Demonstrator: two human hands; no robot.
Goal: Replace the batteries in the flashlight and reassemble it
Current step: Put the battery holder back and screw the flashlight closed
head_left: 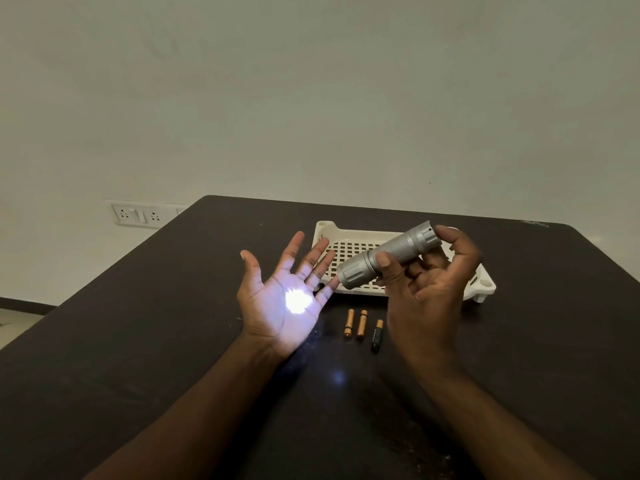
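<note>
My right hand (427, 292) grips a silver flashlight (388, 256) above the table, thumb on its knurled body and a fingertip at the tail end. Its head points down to the left and it is lit. The beam makes a bright white spot on the palm of my left hand (282, 299), which is held flat, palm up, with fingers spread and nothing in it. Three batteries lie on the dark table (138, 323) between my hands: two copper-coloured ones (349, 323) (362, 323) and one black with a copper tip (377, 336).
A white perforated plastic tray (349, 244) stands behind my hands toward the table's far edge. A wall socket plate (138, 213) sits on the pale wall to the left. The table edge runs diagonally at left.
</note>
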